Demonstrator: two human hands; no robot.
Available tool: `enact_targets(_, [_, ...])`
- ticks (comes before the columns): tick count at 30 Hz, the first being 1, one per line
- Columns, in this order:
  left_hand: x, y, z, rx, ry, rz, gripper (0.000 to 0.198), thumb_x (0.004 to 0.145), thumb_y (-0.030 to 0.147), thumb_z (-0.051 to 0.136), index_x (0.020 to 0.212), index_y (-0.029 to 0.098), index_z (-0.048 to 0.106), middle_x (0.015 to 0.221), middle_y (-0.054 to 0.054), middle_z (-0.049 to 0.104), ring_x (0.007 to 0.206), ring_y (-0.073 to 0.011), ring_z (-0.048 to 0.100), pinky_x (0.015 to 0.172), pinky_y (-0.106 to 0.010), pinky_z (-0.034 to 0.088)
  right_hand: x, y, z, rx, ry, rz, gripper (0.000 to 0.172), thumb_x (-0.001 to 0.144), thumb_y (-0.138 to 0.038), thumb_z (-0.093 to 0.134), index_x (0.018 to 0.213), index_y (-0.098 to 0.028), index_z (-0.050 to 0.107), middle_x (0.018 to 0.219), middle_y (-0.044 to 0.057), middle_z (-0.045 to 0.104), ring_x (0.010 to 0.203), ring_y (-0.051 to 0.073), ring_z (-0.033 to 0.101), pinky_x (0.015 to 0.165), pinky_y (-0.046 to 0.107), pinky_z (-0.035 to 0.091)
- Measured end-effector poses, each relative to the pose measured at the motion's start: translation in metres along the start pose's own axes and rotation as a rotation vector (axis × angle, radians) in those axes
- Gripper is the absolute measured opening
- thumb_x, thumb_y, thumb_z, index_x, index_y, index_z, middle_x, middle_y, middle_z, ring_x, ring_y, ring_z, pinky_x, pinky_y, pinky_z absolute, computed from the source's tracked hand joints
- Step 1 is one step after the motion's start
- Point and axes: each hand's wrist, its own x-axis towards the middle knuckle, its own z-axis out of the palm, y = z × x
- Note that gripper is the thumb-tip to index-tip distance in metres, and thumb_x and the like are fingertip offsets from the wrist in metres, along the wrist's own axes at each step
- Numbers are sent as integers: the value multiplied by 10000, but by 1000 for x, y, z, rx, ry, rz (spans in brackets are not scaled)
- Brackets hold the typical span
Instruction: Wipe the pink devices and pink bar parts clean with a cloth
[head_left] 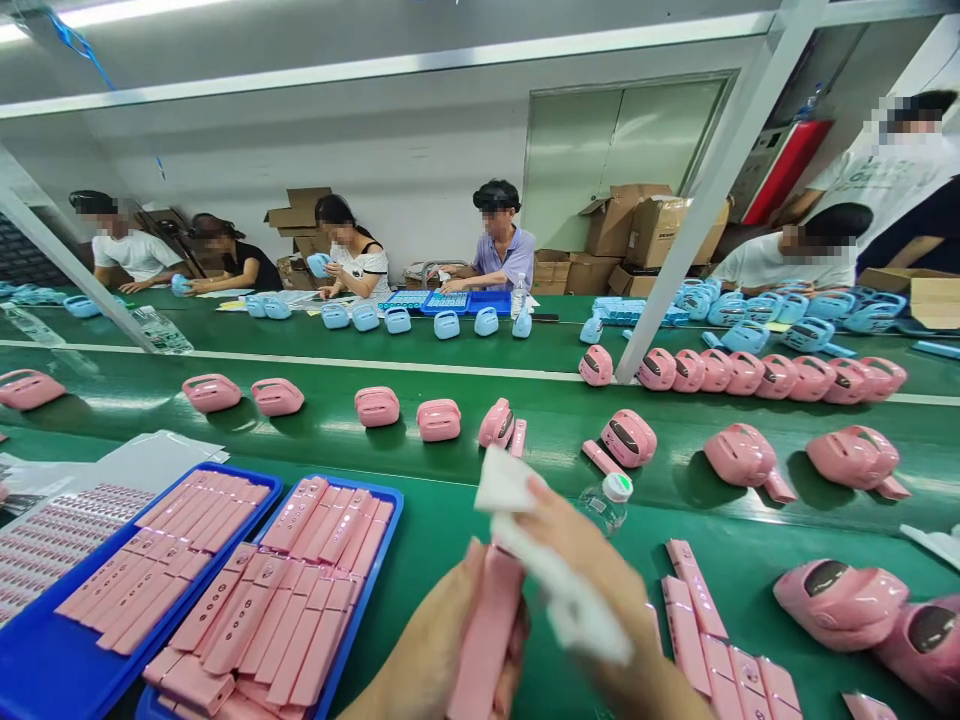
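Observation:
My left hand is closed around a long pink plastic strip, held upright near the bottom edge of the view. My right hand pinches a white cloth that lies against the top of that strip. Just beyond the hands stands a small clear bottle with a white and green cap. Two blue trays at my left hold several more pink strips.
A green conveyor belt runs across, carrying several pink housings near me and blue ones farther off. More pink strips and housings lie at my right. Several people sit opposite. A slanted white post crosses the right.

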Motion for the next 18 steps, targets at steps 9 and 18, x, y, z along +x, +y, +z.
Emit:
enact_targets(9, [-11,24,10,430,35,-42,374,788,561,453,959,228,448,766,1,590,420,-75,473,442,-231,378,12,1,-19,463,347,569,424,773,-451,654,1123,-212,647,959,61,722,847,238,663,570,263,552])
enact_targets(18, [68,17,-100,1533,438,-367,268,850,303,585,1076,159,584,1111,-75,609,972,-213,600,824,-419,503,-10,29,-32,253,129,666,423,769,-511,628,1048,-200,695,759,27,697,775,201,623,616,244,517])
